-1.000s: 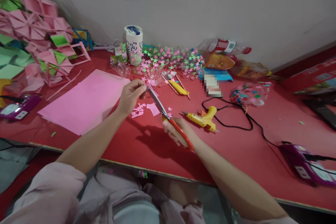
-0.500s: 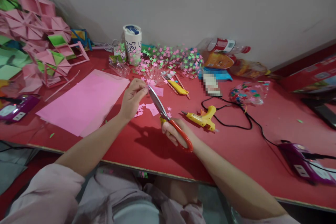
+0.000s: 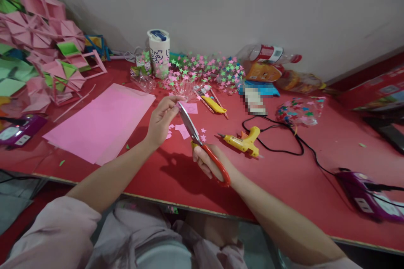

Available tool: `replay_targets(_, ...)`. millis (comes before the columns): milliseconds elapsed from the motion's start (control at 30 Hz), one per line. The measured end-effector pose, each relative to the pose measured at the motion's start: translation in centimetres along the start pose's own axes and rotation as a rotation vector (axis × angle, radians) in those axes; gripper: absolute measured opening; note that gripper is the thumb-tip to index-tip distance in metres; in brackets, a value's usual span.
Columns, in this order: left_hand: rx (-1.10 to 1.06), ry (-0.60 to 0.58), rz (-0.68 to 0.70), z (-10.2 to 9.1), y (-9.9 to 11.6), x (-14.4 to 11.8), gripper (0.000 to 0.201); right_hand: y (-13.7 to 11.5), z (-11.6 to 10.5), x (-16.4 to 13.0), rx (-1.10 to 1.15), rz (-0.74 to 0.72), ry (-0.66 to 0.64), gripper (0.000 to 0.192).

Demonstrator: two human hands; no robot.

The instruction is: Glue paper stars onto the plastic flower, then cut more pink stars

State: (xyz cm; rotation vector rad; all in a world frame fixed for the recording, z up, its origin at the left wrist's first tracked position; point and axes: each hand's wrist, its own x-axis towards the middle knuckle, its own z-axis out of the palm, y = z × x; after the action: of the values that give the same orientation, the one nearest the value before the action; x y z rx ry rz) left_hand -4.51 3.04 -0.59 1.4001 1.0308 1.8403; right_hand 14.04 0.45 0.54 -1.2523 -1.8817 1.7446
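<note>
My right hand (image 3: 206, 162) grips scissors (image 3: 197, 136) with red-orange handles, the blades pointing up and left, almost closed. My left hand (image 3: 162, 119) is pinched at the tip of the blades. What lies between its fingertips is too small and too hidden to make out. Just behind the tip a pink paper square (image 3: 191, 108) with a faint drawn outline lies on the table. Pink paper scraps (image 3: 182, 130) are below the blades, and small pink paper stars (image 3: 203, 134) lie to their right.
Large pink sheets (image 3: 101, 126) lie left, before folded paper shapes (image 3: 31, 29). A white tumbler (image 3: 159, 54) and star-filled clear plastic (image 3: 202, 69) stand at the back. A yellow glue gun (image 3: 243, 141) with a black cord (image 3: 303, 147) is right, near a purple power strip (image 3: 362, 195).
Both hands and the scissors have shifted very slightly; the right hand and handles are a little further left and lower. The pinch and grip stay the same.
</note>
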Motion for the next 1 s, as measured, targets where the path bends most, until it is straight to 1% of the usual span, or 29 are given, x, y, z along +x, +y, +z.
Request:
replay_targets(133,-0.053,-0.012,-0.039,0.00,-0.32,-0.02,0.016,-0.49,0.26,-0.47,-0.011,-0.029,0.043,0.047)
replay_targets(300,-0.094,0.007,-0.054,-0.04,-0.32,-0.01,0.016,-0.43,0.46,-0.66,-0.022,-0.043,0.074,0.049)
replay_targets(433,-0.084,0.026,-0.038,0.01,-0.28,0.07,0.016,-0.36,0.50,-0.62,-0.032,-0.045,0.078,0.051)
replay_targets(600,-0.022,0.070,-0.060,0.08,-0.18,0.15,0.018,-0.44,0.56,-0.66,-0.041,-0.058,0.092,0.051)
replay_targets(833,-0.069,0.072,-0.077,0.16,0.11,0.14,0.018,-0.40,0.58,-0.61,-0.046,-0.046,0.094,0.049)
replay_targets(1000,-0.122,0.072,-0.080,0.08,0.02,0.12,0.015,-0.20,0.66,-0.59,-0.027,-0.070,0.100,0.048)
